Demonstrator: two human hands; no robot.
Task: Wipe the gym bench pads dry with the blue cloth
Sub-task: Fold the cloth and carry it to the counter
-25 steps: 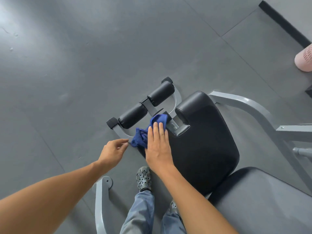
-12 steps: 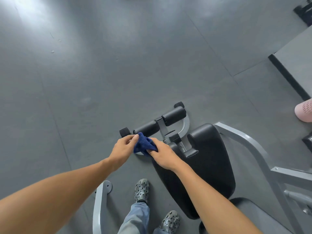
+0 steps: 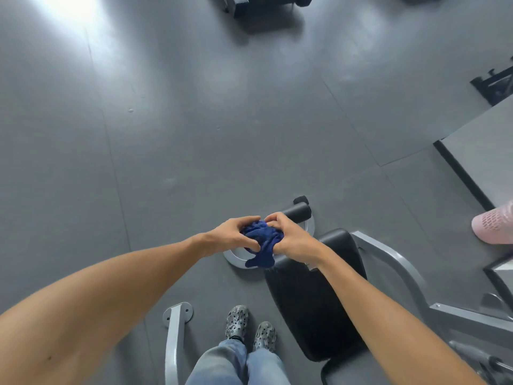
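Note:
The blue cloth (image 3: 262,243) is bunched into a ball, held between both hands above the bench's front end. My left hand (image 3: 232,235) grips its left side, and my right hand (image 3: 291,240) clasps its right side; a corner hangs down below. Behind the hands lies a black foam roller pad (image 3: 297,211) on a grey curved bracket (image 3: 236,256). The black seat pad (image 3: 313,295) stretches from under my right forearm toward me. The left roller pad is hidden by my hands.
Grey steel frame bars run at right (image 3: 388,262) and lower left (image 3: 175,337). My shoes (image 3: 249,327) stand beside the bench. Another person's pink shoe (image 3: 494,227) is at the right edge. Dark equipment (image 3: 263,6) sits far off; a raised platform (image 3: 480,151) lies right.
My right hand lifted the cloth off the pad; both hands came together and bunched it into a ball. The view tilted up, showing more floor.

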